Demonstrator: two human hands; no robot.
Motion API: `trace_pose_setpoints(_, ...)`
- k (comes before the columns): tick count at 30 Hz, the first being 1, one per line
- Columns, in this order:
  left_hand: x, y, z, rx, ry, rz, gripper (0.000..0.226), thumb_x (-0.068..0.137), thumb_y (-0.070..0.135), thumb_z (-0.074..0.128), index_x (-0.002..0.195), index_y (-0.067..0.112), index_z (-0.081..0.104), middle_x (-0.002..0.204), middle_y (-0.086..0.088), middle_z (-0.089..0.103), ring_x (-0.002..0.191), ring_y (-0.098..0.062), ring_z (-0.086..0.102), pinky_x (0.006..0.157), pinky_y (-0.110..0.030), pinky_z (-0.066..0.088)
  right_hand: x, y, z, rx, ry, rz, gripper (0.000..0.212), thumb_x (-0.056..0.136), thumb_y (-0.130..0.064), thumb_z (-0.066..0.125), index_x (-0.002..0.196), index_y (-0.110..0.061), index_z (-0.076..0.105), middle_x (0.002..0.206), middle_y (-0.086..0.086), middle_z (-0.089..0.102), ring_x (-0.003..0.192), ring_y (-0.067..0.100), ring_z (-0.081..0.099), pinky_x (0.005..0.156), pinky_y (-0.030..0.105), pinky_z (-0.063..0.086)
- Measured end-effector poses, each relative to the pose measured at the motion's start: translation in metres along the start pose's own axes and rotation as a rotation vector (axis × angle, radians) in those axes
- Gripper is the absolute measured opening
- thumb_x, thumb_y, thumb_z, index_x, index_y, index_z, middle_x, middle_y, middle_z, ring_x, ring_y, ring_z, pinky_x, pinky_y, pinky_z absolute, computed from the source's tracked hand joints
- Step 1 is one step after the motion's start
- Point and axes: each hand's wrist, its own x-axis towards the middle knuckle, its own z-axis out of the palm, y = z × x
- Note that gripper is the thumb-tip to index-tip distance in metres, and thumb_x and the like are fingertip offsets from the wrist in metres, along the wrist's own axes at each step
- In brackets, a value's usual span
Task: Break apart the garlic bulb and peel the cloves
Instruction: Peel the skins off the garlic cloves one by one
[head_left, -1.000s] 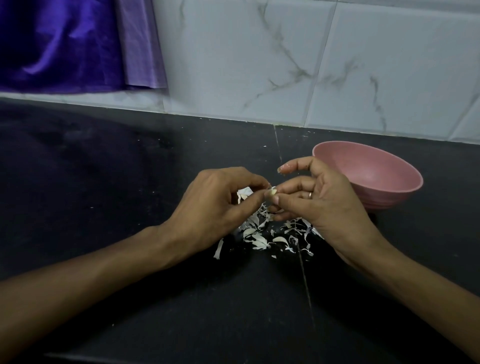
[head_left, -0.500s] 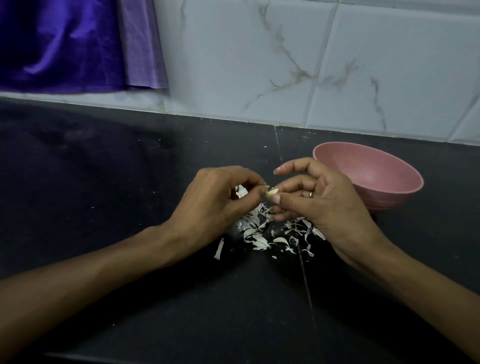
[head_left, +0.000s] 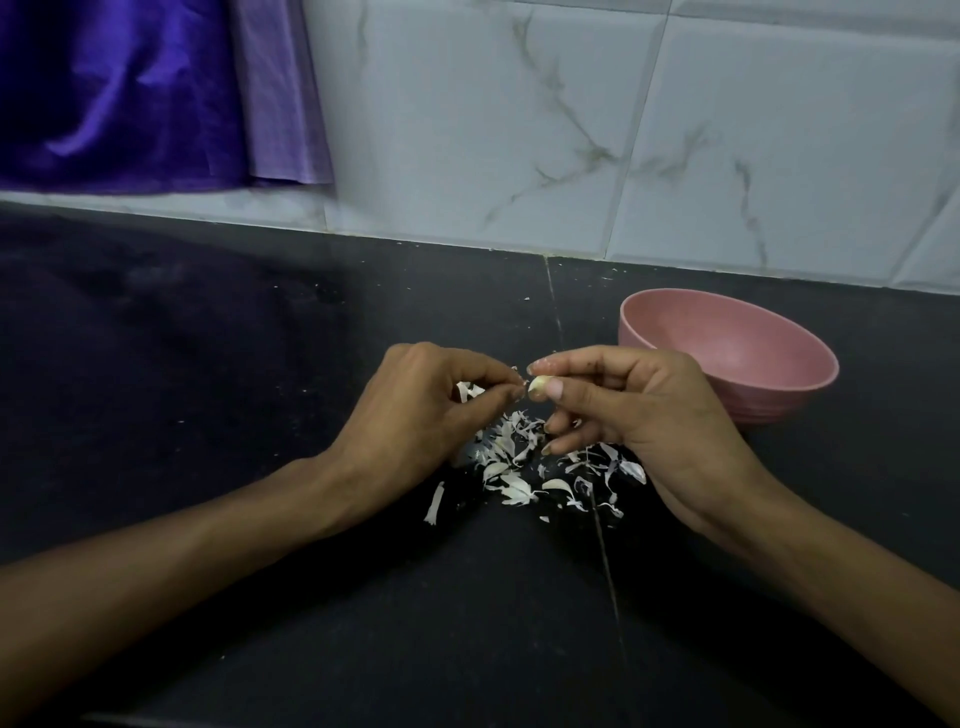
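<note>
Right hand (head_left: 639, 410) pinches 1 garlic clove (head_left: 537, 387) above the peel scraps (head_left: 519, 467).
Left hand (head_left: 421, 415) grips a skin flake (head_left: 467, 391); peeling underway; next likely strip remaining skin, then pink bowl (head_left: 769, 384), far right.

One clove (head_left: 537, 388), one bowl (head_left: 737, 382), two hands.

We see the garlic skins (head_left: 524, 467) lying on the countertop (head_left: 208, 364), under and between both hands. The bowl (head_left: 727, 353) stands to the right behind them, near the tiled wall (head_left: 571, 130). The cloth (head_left: 130, 93) hangs far left.
</note>
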Motion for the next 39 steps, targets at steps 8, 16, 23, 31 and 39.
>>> trace_pose_setpoints(8,0.002,-0.002,-0.003,0.023,0.055,-0.015,0.022,0.068,0.048,0.078,0.07,0.027,0.075,0.051,0.024,0.059,0.043,0.008,0.048,0.05,-0.018,0.03,-0.001,-0.002,0.001,-0.002,0.016,0.011,0.014,0.083,-0.008,0.069,0.095,-0.007,0.075,0.083,0.012,0.073,0.062,0.014,0.064,0.06,0.033,0.062)
trace_pose_setpoints(16,0.006,-0.009,-0.002,0.011,0.089,-0.006,0.006,0.079,0.032,0.077,0.078,0.027,0.077,0.051,0.023,0.057,0.046,0.001,0.049,0.054,-0.025,0.04,-0.001,-0.002,-0.001,-0.006,0.035,0.008,0.022,0.075,-0.02,0.072,0.094,-0.009,0.076,0.083,0.01,0.073,0.063,0.016,0.064,0.059,0.033,0.061)
trace_pose_setpoints(23,0.006,-0.006,-0.004,0.008,0.015,-0.031,0.007,0.084,0.021,0.074,0.089,0.022,0.079,0.045,0.029,0.055,0.036,0.002,0.051,0.048,-0.015,0.042,-0.001,-0.003,-0.001,-0.004,0.031,0.014,0.017,0.081,-0.011,0.071,0.097,-0.008,0.076,0.087,0.013,0.073,0.064,0.016,0.065,0.059,0.032,0.061)
trace_pose_setpoints(31,0.002,0.003,-0.006,-0.093,0.048,0.018,0.019,0.07,0.039,0.079,0.077,0.021,0.075,0.049,0.025,0.058,0.036,-0.002,0.044,0.044,-0.015,0.037,-0.001,-0.003,-0.003,0.085,0.014,0.076,0.023,0.076,-0.012,0.072,0.097,-0.004,0.075,0.084,0.019,0.072,0.063,0.016,0.064,0.057,0.027,0.058)
trace_pose_setpoints(39,0.002,0.003,-0.003,-0.252,0.029,0.003,0.016,0.075,0.02,0.079,0.084,0.012,0.068,0.052,0.023,0.059,0.032,-0.002,0.045,0.039,-0.013,0.034,-0.001,-0.001,-0.002,0.146,-0.053,0.158,0.023,0.076,-0.016,0.072,0.095,-0.005,0.077,0.086,0.012,0.073,0.066,0.012,0.062,0.057,0.025,0.056)
